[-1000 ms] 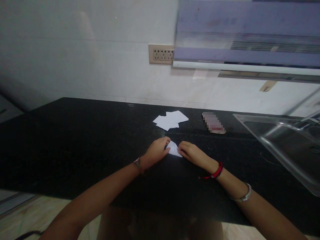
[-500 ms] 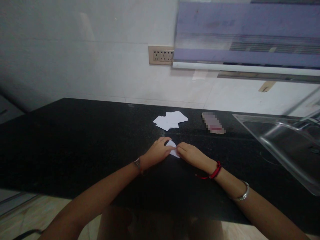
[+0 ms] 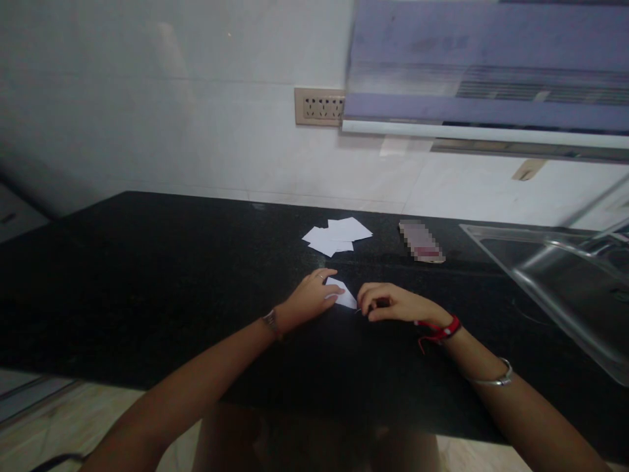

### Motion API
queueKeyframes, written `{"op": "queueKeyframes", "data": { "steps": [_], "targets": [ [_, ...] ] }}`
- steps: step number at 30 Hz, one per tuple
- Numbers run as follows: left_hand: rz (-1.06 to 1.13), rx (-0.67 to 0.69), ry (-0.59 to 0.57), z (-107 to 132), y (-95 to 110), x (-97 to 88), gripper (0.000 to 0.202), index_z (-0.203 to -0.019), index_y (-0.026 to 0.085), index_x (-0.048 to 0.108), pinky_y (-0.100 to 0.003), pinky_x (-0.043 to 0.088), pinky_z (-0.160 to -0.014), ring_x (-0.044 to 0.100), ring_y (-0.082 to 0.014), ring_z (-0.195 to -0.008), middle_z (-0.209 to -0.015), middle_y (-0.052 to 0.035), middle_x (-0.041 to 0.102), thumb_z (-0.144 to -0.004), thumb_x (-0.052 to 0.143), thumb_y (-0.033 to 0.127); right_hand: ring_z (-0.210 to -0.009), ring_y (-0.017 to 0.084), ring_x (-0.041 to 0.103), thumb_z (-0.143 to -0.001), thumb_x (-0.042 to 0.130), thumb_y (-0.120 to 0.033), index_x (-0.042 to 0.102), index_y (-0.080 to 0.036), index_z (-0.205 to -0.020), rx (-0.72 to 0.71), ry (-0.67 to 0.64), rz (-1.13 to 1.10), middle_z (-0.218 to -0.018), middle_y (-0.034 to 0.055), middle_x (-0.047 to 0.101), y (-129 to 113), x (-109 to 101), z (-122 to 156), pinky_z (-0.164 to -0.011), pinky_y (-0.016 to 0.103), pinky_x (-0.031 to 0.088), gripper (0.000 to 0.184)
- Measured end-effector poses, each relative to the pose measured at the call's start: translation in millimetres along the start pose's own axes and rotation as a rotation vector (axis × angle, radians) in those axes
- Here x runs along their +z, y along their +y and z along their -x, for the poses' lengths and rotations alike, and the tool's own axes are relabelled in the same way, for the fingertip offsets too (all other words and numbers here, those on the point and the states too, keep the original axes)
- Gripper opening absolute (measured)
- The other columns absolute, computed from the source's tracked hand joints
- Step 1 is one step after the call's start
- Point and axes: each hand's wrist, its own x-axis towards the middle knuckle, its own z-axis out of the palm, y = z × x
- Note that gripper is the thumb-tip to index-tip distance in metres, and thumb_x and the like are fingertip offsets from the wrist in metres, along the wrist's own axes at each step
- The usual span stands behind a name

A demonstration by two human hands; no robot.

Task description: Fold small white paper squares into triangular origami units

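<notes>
A small folded white paper (image 3: pixel 343 294) lies on the black countertop (image 3: pixel 147 275) in front of me. My left hand (image 3: pixel 309 298) rests on the paper's left side, fingers curled and pressing it down. My right hand (image 3: pixel 388 303) sits just right of the paper, fingers curled loosely with the fingertips near its right corner; nothing shows inside them. A watch is on my left wrist, a red cord and a metal bangle on my right.
A loose pile of white paper squares (image 3: pixel 337 236) lies farther back. A phone (image 3: pixel 421 241) lies to its right. A steel sink (image 3: pixel 565 275) fills the right side. A wall socket (image 3: pixel 319 106) sits on the tiled wall.
My right hand has drawn back to the right off the paper and curled up. My left hand has stayed on the paper.
</notes>
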Motion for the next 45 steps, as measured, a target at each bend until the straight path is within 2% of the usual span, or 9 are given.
{"op": "queueKeyframes", "data": {
  "steps": [2,4,8,12,18,24,30,39,45],
  "targets": [
    [0.013,-0.018,-0.004,0.2,0.3,0.0,0.023,-0.097,0.026,0.059,-0.04,0.032,-0.093,0.036,-0.0222,-0.113,-0.122,-0.0058,0.04,-0.079,0.045,0.024,-0.079,0.012,0.051,-0.077,0.053,-0.029,0.059,-0.014,-0.074,0.005,0.045,-0.013,-0.086,0.0041,0.054,1.4,-0.1,-0.4,-0.069,0.024,0.043,0.017],
    [0.025,-0.042,-0.005,0.1,0.9,-0.3,0.024,-0.098,0.025,0.058,-0.039,0.031,-0.093,0.035,-0.0224,-0.113,-0.122,-0.0063,0.039,-0.078,0.046,0.024,-0.082,0.013,0.051,-0.077,0.053,-0.029,0.059,-0.015,-0.086,0.033,0.143,0.04,-0.092,0.0052,0.054,4.9,2.2,-1.8,-0.07,0.025,0.043,0.018],
    [0.033,-0.121,0.023,-0.9,2.0,0.0,0.039,-0.111,0.018,0.048,-0.038,0.031,-0.093,0.035,-0.0227,-0.112,-0.12,-0.0106,0.04,-0.075,0.051,0.031,-0.092,0.015,0.048,-0.083,0.043,-0.023,0.055,-0.018,-0.102,0.059,0.291,0.306,-0.099,0.0073,0.053,12.8,10.7,-5.7,-0.082,0.031,0.04,0.024],
    [0.01,-0.181,0.062,-1.8,2.2,2.3,0.046,-0.109,0.011,0.048,-0.037,0.032,-0.093,0.038,-0.0232,-0.108,-0.115,-0.0128,0.045,-0.072,0.052,0.037,-0.094,0.018,0.048,-0.084,0.04,-0.021,0.058,-0.017,-0.1,0.038,0.213,0.562,-0.1,0.0086,0.055,14.1,17.8,-9.9,-0.082,0.033,0.039,0.025],
    [0.047,-0.265,0.123,-2.4,1.6,6.4,0.053,-0.109,0.01,0.046,-0.036,0.034,-0.09,0.041,-0.0235,-0.104,-0.109,-0.012,0.048,-0.067,0.058,0.041,-0.092,0.019,0.049,-0.083,0.043,-0.023,0.059,-0.016,-0.094,0.057,0.181,0.728,-0.096,0.0079,0.058,7.4,21.8,-15.7,-0.078,0.034,0.038,0.021],
    [0.07,-0.318,0.139,-5.0,4.2,3.2,0.03,-0.089,0.015,0.051,-0.035,0.037,-0.082,0.046,-0.0206,-0.093,-0.095,-0.0065,0.052,-0.069,0.057,0.036,-0.094,0.018,0.049,-0.083,0.043,-0.022,0.056,-0.016,-0.098,0.05,0.177,0.726,-0.101,0.0074,0.057,8.2,23.5,-16.2,-0.079,0.033,0.038,0.021],
    [0.044,-0.285,0.055,-4.6,14.0,-5.3,0.02,-0.091,0.017,0.048,-0.03,0.039,-0.071,0.05,-0.0173,-0.078,-0.079,-0.002,0.054,-0.074,0.051,0.027,-0.096,0.019,0.048,-0.083,0.041,-0.02,0.057,-0.015,-0.097,0.001,0.159,0.719,-0.103,0.0089,0.056,10.7,22.4,-16.3,-0.082,0.034,0.038,0.022],
    [-0.01,-0.329,0.074,-6.0,12.7,-0.9,0.026,-0.101,0.015,0.048,-0.032,0.04,-0.075,0.052,-0.0195,-0.084,-0.086,-0.0057,0.058,-0.076,0.047,0.024,-0.095,0.019,0.05,-0.081,0.044,-0.019,0.055,-0.015,-0.095,-0.007,0.15,0.65,-0.1,0.01,0.056,7.2,19.2,-18.8,-0.082,0.035,0.04,0.018],
    [0.068,-0.179,0.115,-3.6,9.9,0.9,0.028,-0.106,0.015,0.046,-0.03,0.038,-0.086,0.049,-0.0163,-0.096,-0.103,-0.0061,0.055,-0.078,0.043,0.016,-0.096,0.019,0.049,-0.081,0.045,-0.02,0.053,-0.015,-0.096,0.013,0.162,0.622,-0.1,0.0099,0.056,8.4,20.1,-18.1,-0.083,0.036,0.04,0.018]
  ]
}}
